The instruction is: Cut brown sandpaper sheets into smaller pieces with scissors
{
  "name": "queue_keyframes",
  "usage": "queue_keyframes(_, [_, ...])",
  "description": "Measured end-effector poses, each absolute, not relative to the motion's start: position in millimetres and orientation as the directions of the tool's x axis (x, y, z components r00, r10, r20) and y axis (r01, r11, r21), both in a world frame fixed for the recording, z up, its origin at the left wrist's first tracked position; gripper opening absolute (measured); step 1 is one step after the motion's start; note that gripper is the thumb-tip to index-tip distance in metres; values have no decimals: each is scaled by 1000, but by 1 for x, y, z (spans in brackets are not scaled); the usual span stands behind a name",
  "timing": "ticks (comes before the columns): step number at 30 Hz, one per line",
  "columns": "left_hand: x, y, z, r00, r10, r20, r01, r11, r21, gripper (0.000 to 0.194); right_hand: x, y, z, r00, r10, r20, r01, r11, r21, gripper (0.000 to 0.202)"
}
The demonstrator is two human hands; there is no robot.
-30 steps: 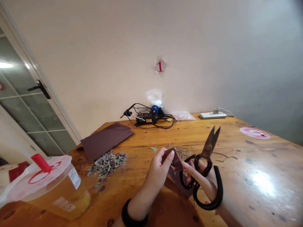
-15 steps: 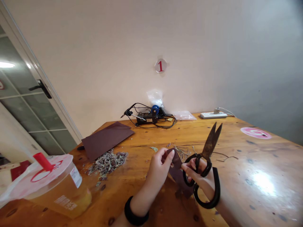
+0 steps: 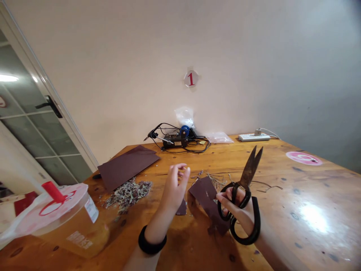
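Observation:
My left hand [image 3: 174,188] is raised over the table with its fingers loosely curled and apart, nothing visible between them. Beneath it a small dark brown cut piece [image 3: 181,208] lies on the wood. My right hand [image 3: 238,207] is hooked through the black handles of a pair of large scissors [image 3: 249,171], their blades pointing up and slightly parted. A brown sheet [image 3: 207,194] of paper or thin card hangs beside the same hand's thumb and fingertips, which seem to pinch its right edge. Behind this sheet lie thin dry stems [image 3: 217,180].
A heap of dried, crumbled plant bits [image 3: 131,194] lies left, against larger brown sheets [image 3: 128,165]. A lidded drink cup with a red straw [image 3: 55,192] stands front left. At the back are a black cabled device [image 3: 175,139] and a white power strip [image 3: 254,137].
My left hand has let go of the brown sheet and moved left and slightly up. A small brown piece now shows below it. The right hand with the scissors has barely moved.

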State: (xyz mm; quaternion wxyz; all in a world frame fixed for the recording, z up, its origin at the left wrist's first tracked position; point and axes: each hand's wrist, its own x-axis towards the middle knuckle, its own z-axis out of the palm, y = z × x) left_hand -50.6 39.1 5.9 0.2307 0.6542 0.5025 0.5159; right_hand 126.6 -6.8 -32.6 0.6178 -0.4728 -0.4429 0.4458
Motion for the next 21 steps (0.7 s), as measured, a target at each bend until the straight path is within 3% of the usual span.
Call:
queue_keyframes(3, [-39,34,5,257,946,197,214,-255,943,40,124,-7,-32,214,970,119,-144,152,-978,63])
queue_keyframes(5, [-34,32,3,334,931,145,164,-208,964,41,123,-8,-30,218,970,111,-151,145,-978,64])
queue_keyframes(12, [-53,37,17,236,965,119,99,-145,984,33,132,-12,-19,139,982,126,-132,144,-981,60])
queue_keyframes(15, [-78,47,23,158,986,54,188,-84,979,26,135,-12,-17,124,983,133,-129,149,-980,60])
queue_keyframes(17, [-96,55,21,157,987,-46,359,-14,933,18,136,-12,-17,115,984,137,-124,151,-981,59])
queue_keyframes(21, [-125,65,10,118,957,-264,760,84,644,1,135,-12,-20,92,987,133,-102,142,-985,58])
